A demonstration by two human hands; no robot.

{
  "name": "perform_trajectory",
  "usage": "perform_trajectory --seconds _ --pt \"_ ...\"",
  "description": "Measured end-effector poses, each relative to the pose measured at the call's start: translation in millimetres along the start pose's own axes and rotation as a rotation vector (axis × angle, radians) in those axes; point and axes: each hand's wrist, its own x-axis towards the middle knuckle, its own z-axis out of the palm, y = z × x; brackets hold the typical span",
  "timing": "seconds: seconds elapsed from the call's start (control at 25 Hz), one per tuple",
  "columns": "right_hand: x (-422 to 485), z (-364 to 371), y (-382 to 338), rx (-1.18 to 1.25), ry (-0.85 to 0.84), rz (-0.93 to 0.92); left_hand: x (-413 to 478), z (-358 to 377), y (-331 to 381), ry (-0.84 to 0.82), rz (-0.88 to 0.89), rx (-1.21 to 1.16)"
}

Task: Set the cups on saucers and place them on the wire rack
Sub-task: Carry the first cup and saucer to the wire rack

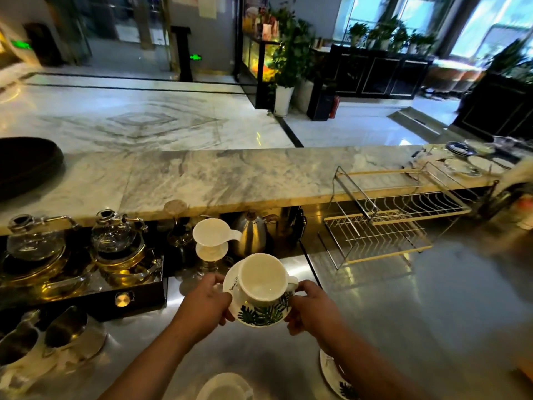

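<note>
A white cup (pixel 264 280) with a green leaf print stands on a matching saucer (pixel 256 319), both lifted above the steel counter. My left hand (pixel 206 306) grips the saucer's left rim and my right hand (pixel 310 308) grips its right rim by the cup handle. The wire rack (pixel 386 223) stands to the right on the counter, apart from my hands, with nothing on its tiers. A second saucer (pixel 331 373) lies under my right forearm, partly hidden. Another white cup (pixel 227 386) sits at the bottom edge.
Two glass teapots (pixel 115 241) on warmers stand at the left, with a white dripper (pixel 212 236) and a steel kettle (pixel 253 233) behind my hands. Steel pitchers (pixel 63 327) sit at the lower left. Plates (pixel 467 160) lie on the marble ledge (pixel 230 177) at far right.
</note>
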Motion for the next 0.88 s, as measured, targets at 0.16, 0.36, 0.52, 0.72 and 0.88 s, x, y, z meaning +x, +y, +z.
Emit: perform_trajectory --seconds 0.16,0.36,0.52,0.72,0.88 --pt "-14 -39 9 0.019 0.045 -0.012 -11 31 28 -0.010 0.024 0.030" --pt "-35 -116 25 0.123 0.036 -0.032 -32 94 72 -0.022 0.035 0.063" --pt "-51 -182 43 0.161 0.024 -0.061 -54 154 105 -0.033 -0.019 0.027" --pt "-68 -266 71 0.172 0.043 -0.086 -79 232 148 -0.014 0.002 0.028" --pt "-74 -317 87 0.151 0.069 -0.101 -86 277 175 -0.039 0.012 0.019"
